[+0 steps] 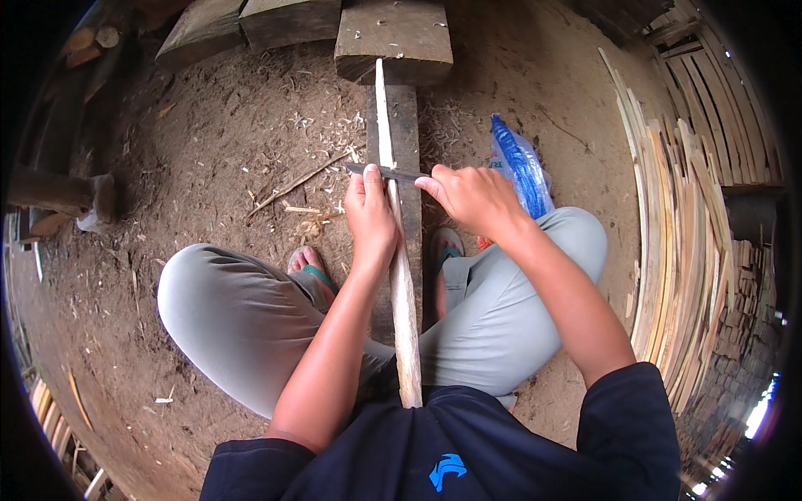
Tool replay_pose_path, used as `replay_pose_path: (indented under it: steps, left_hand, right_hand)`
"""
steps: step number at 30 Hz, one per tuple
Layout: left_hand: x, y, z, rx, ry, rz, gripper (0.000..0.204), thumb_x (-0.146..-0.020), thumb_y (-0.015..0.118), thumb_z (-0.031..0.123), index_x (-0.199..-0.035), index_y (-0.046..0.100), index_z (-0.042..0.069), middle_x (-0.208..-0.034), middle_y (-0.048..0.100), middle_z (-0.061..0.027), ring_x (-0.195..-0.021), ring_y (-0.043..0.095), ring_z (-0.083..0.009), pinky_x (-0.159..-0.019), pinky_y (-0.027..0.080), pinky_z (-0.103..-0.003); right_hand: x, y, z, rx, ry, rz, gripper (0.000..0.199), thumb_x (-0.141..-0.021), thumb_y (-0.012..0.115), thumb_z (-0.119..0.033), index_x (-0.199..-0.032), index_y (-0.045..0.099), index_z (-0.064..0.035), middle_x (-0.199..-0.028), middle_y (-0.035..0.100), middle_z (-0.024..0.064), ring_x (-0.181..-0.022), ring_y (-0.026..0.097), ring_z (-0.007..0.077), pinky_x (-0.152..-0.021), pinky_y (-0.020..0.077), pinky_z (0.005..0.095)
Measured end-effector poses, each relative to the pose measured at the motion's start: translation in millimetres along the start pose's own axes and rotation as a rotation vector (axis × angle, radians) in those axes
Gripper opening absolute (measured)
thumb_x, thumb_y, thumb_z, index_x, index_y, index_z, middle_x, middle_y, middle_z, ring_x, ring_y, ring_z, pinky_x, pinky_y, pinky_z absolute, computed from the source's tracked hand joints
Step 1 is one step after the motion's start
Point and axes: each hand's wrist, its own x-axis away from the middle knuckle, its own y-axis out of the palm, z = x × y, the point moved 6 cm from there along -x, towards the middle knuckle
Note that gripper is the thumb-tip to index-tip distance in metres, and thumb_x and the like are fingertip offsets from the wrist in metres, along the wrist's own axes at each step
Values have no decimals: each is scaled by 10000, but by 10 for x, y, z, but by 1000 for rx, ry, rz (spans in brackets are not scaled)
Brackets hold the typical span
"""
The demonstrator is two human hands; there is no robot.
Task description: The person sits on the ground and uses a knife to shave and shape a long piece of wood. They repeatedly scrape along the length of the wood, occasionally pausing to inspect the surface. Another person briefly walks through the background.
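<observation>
A long, pale wooden stick (405,305) runs from against my shirt, between my knees, to the wooden block ahead, where its whiter, thinner end rests against the edge. Crosswise over the stick lies a dark knife (404,175). My right hand (476,199) is closed round the knife's handle end, which the fingers hide. My left hand (371,219) is closed beside the stick, its thumb and fingertips pinching the blade near the tip, which sticks out to the left. The far part of the stick looks freshly shaved.
Under the stick, a beam (406,125) reaches toward the thick wooden block (393,33). Shavings and a thin twig (288,190) lie on the dirt floor. A blue-and-white plastic bag (522,167) sits by my right knee. Long wooden strips (672,242) are stacked at the right.
</observation>
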Motion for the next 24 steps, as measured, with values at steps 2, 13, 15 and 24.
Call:
replay_pose_path:
  steps: [2,13,15,24]
  left_hand:
    - [3,-1,-23,29,0,9,240,-1024,441,247,-874,529,81,-743,438,50,-689,384,-48,-623,345,-241]
    - [-154,13,104,-93,42,-3,282,-1030,412,247,-890,529,33,-794,516,6,-743,444,-70,-690,400,-282]
    - [-97,6,64,-74,-10,-18,277,-1029,415,240,-897,535,28,-794,522,4,-746,448,-71,-690,402,-278]
    - [-425,42,138,-197,6,14,310,-1006,431,265,-879,539,4,-771,530,-40,-742,462,-103,-692,401,-301]
  right_hand:
    - [-17,4,-1,-26,-16,18,440,-965,485,-430,-787,599,-44,-641,622,211,-628,627,412,-537,486,505]
    - [-155,9,32,-7,-3,23,474,-967,466,-448,-771,607,-40,-641,633,209,-628,648,392,-547,511,489]
    - [-74,14,21,-21,10,8,476,-967,467,-448,-772,608,-38,-644,634,210,-634,648,395,-552,510,494]
    - [-342,10,95,-46,41,44,501,-975,444,-457,-782,633,-35,-694,645,222,-684,651,412,-598,519,507]
